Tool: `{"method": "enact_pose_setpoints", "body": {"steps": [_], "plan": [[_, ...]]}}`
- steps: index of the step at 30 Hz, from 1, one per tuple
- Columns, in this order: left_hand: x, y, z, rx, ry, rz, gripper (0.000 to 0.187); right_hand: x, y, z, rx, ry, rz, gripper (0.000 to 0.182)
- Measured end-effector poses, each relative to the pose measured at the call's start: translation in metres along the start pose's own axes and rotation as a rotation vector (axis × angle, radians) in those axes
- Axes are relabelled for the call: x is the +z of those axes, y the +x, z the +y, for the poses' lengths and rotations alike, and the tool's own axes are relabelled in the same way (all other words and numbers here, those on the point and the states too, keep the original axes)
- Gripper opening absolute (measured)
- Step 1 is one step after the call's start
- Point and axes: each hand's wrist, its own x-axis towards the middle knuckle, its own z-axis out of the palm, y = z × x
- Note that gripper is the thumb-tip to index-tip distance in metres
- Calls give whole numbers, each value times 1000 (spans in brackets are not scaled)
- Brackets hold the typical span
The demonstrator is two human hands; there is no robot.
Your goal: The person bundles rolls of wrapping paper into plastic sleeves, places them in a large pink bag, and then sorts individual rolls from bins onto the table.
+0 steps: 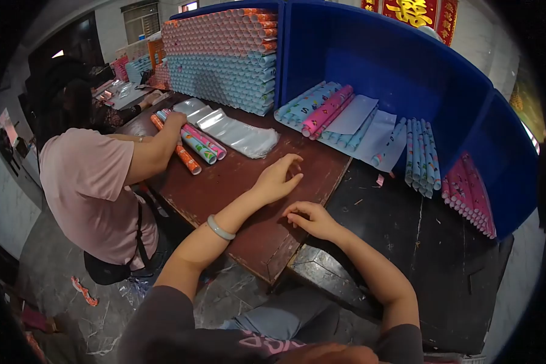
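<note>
Over the reddish-brown table (242, 206), my left hand (278, 179) is held with its fingers apart and nothing in it. Just right of and below it, my right hand (312, 219) is near the table's right edge, its fingers curled and the thumb side turned away; whether anything small is between the fingertips is hidden. Beyond my left hand lies a stack of clear plastic sleeves (239, 132). Ahead to the right, pink rolls (329, 112) rest on blue patterned paper (309, 103) beside white sheets (353, 115).
A co-worker in a pink shirt (88, 164) handles paper rolls (199, 144) at the left. Another person sits behind. Stacked rolls (221, 57) stand in a blue partition (388, 67). Blue rolls (423, 155) and pink rolls (469, 194) lean at the right above a black table (443, 261).
</note>
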Motion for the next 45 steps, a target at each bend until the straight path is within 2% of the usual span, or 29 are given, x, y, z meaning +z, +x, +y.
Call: {"method": "enact_pose_setpoints", "body": {"steps": [10,29,42,45], "plan": [[0,0,-2,75,24,58,38,0,-1,2,-20,3,5,15],[-3,0,9,23,-44,37,37,-1,-2,-3,-93,-104,18,17],[-7,3,11,-23,-91,40,37,-1,0,-9,-40,-65,10,15],[-5,4,6,18,-49,75,38,-3,1,-12,-74,-88,-12,15]]}}
